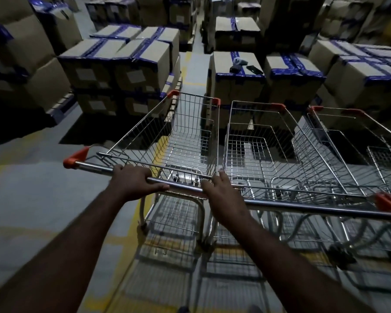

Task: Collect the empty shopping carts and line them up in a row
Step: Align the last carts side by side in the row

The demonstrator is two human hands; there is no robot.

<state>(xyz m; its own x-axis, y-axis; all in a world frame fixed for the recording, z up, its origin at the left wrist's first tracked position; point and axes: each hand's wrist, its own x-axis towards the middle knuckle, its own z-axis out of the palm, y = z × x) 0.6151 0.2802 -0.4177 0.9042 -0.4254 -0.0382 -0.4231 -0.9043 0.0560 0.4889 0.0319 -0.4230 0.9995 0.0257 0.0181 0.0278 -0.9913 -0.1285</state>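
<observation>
Three empty wire shopping carts with orange corner caps stand side by side in front of me. My left hand [133, 181] is closed around the chrome handle [95, 167] of the left cart [183, 136]. My right hand [226, 197] grips the bar where that handle meets the handle of the middle cart [269, 154]; which of the two bars it holds is unclear. The right cart [370, 141] is cut off by the frame edge. The left cart's front sits slightly ahead of the other two.
Stacks of cardboard boxes [127, 64] with blue tape stand on pallets just beyond the carts. A narrow aisle [193, 71] runs between the stacks. Small dark items [239, 62] lie on one box top. Grey floor [32, 188] with a yellow line [131, 224] lies left.
</observation>
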